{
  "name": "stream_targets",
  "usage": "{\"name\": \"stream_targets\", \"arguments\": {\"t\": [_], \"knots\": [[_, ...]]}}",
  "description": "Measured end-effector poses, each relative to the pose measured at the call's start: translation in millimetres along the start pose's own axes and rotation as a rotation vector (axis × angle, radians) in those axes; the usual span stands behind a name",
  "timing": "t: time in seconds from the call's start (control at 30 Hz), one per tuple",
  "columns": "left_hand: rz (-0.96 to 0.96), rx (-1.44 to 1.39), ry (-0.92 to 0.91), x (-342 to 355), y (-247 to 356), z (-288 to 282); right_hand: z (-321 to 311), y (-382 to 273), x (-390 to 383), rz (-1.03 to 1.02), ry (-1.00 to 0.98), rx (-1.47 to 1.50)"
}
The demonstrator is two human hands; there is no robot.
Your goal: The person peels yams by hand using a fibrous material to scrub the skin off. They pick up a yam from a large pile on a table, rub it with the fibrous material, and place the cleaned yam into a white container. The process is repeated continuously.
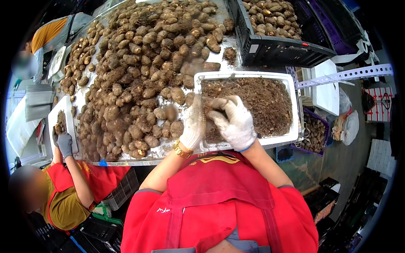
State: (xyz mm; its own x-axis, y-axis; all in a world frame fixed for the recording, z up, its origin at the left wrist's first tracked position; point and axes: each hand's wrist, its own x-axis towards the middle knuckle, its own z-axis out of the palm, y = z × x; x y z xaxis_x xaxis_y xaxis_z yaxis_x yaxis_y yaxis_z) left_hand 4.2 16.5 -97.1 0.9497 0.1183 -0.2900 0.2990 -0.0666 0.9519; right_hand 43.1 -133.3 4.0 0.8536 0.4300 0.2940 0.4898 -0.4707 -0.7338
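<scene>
My left hand (194, 123), in a soiled white glove, is at the left rim of a white foam box (244, 74); its fingertips are blurred. Over the box, my right hand (236, 122) in a white glove has its fingers curled in a pinch toward the left hand. Something small and brown shows between the hands, too smeared to name. Brown root fibres and peelings (261, 103) fill the box. To the left, a large heap of taro corms (143, 71) covers the metal table. One blurred brown round thing (171, 112) appears beside my left hand.
A black crate (287, 49) with more corms stands at the far right of the table. A perforated metal bar (346, 76) juts out right. Below it sits a purple crate (324, 134) of corms. At left, a co-worker's gloved hands (63, 142) are by another white box (72, 126).
</scene>
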Motion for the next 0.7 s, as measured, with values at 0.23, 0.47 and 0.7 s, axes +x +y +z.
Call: {"name": "stream_targets", "arguments": {"t": [0.23,0.47,0.7], "knots": [[-0.028,-0.254,0.015,-4.3,35.3,-1.7,5.0,12.5,-22.2,-0.061,0.012,-0.019],[0.142,-0.089,0.029,-20.9,46.0,3.0,13.6,1.4,-24.4,-0.197,-0.163,-0.169],[0.093,-0.118,0.138,2.0,3.4,-7.6,-6.6,29.4,-20.4,0.154,-0.01,0.02]]}}
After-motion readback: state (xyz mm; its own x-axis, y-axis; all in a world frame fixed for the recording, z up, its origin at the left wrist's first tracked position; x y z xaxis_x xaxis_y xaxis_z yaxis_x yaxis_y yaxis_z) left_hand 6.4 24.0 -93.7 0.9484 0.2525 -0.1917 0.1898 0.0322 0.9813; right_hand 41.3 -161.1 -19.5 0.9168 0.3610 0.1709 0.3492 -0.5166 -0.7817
